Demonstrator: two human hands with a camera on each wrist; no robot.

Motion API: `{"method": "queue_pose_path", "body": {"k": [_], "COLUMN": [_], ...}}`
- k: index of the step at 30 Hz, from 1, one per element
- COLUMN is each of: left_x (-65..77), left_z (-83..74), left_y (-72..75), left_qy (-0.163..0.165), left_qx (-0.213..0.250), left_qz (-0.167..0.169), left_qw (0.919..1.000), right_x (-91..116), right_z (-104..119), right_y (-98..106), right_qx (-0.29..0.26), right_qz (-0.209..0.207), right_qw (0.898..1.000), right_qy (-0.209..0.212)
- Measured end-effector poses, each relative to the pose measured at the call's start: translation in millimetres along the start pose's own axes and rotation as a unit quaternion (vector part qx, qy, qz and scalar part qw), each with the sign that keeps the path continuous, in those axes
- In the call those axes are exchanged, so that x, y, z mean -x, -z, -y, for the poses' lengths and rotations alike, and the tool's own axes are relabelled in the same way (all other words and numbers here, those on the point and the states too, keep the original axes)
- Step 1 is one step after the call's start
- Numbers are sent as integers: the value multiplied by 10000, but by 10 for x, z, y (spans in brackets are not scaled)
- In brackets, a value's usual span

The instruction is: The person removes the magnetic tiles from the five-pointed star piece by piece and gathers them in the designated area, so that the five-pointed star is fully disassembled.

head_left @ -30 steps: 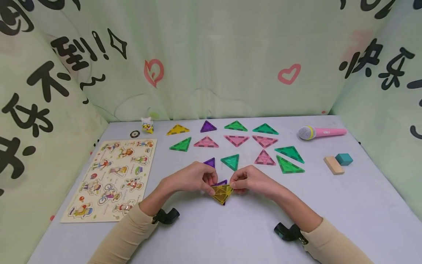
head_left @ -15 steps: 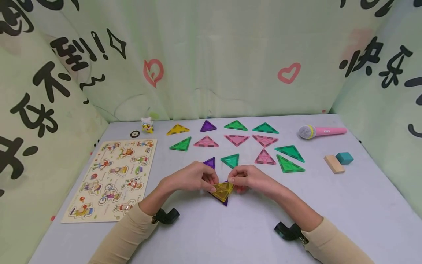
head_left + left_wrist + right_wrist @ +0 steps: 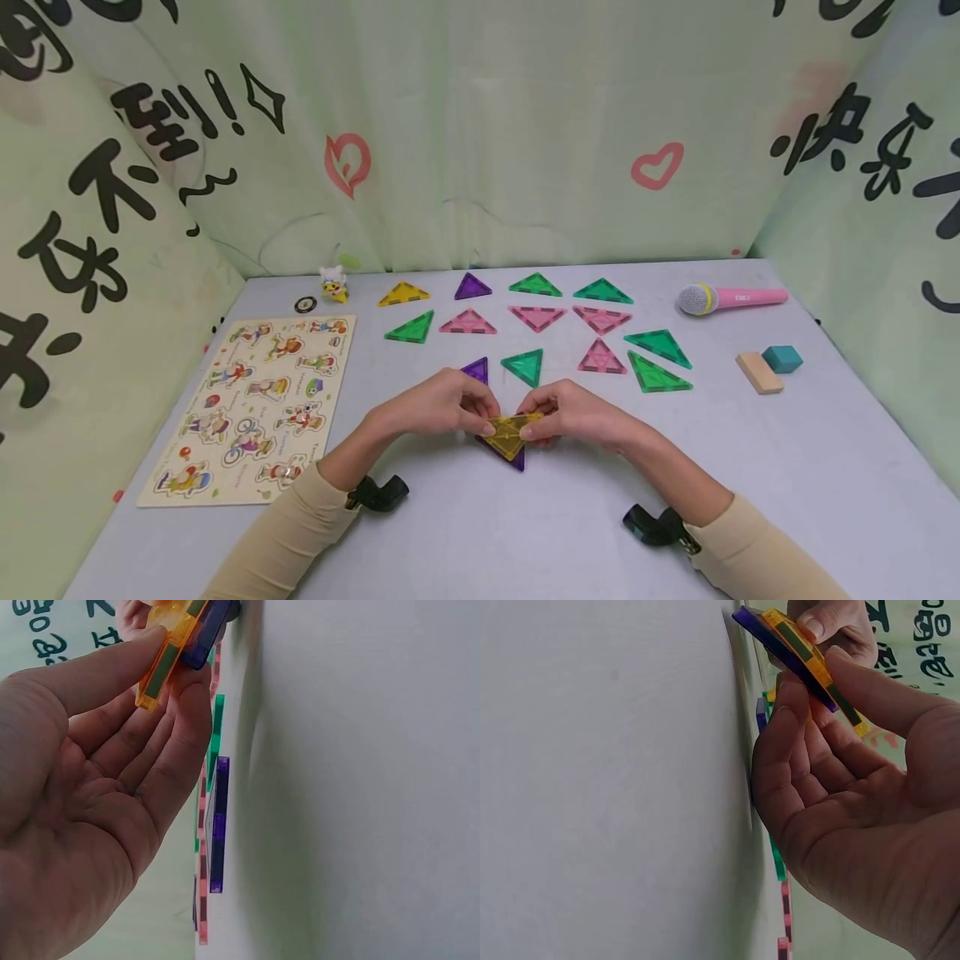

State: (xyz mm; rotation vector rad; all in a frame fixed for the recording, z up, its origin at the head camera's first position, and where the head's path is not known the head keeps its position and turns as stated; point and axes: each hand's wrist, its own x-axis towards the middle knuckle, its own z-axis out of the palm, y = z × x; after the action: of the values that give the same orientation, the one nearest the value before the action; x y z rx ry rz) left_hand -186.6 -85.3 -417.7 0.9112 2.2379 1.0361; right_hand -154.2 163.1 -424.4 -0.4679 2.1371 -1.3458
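Both hands meet above the table at a see-through yellow triangular magnetic tile (image 3: 507, 435) lying over a purple triangular magnetic tile (image 3: 517, 461). My left hand (image 3: 450, 406) pinches the tiles at their left corner, thumb on the yellow face. At the other corner my right hand (image 3: 573, 412) grips them, its thumb on the yellow tile and its fingers behind the purple one. The right wrist view shows the purple tile (image 3: 784, 656) tight against the yellow tile (image 3: 817, 664), slightly offset. Just beyond the hands lie another purple triangle (image 3: 477, 369) and a green triangle (image 3: 523, 367).
Farther back are rows of green, pink, yellow and purple triangles, among them a pink one (image 3: 602, 358). A picture puzzle board (image 3: 251, 408) lies left, near a small figurine (image 3: 333, 285) and a wheel (image 3: 305, 305). Right are a pink microphone (image 3: 731, 298) and two blocks (image 3: 760, 373).
The yellow and purple tiles have shifted slightly to the right. The right thumb has come down onto the yellow face, and more of the purple tile's lower edge shows.
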Motion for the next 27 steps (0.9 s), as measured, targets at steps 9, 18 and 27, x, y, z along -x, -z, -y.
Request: {"method": "queue_pose_path", "body": {"k": [9, 18, 27], "left_x": [-9, 13, 100], "left_z": [-14, 23, 142], "left_y": [24, 72, 309], "left_qy": [80, 135, 240], "left_qx": [286, 1222, 1347], "left_qz": [4, 317, -29], "left_qw": [9996, 9919, 9906], "right_x": [14, 8, -6], "right_z": [-11, -40, -17], "right_y": [15, 8, -24], "right_qx": [-39, -507, -185], "right_qz": [41, 133, -20], "right_qw": [10000, 9986, 9998], "right_qy": [15, 75, 61]}}
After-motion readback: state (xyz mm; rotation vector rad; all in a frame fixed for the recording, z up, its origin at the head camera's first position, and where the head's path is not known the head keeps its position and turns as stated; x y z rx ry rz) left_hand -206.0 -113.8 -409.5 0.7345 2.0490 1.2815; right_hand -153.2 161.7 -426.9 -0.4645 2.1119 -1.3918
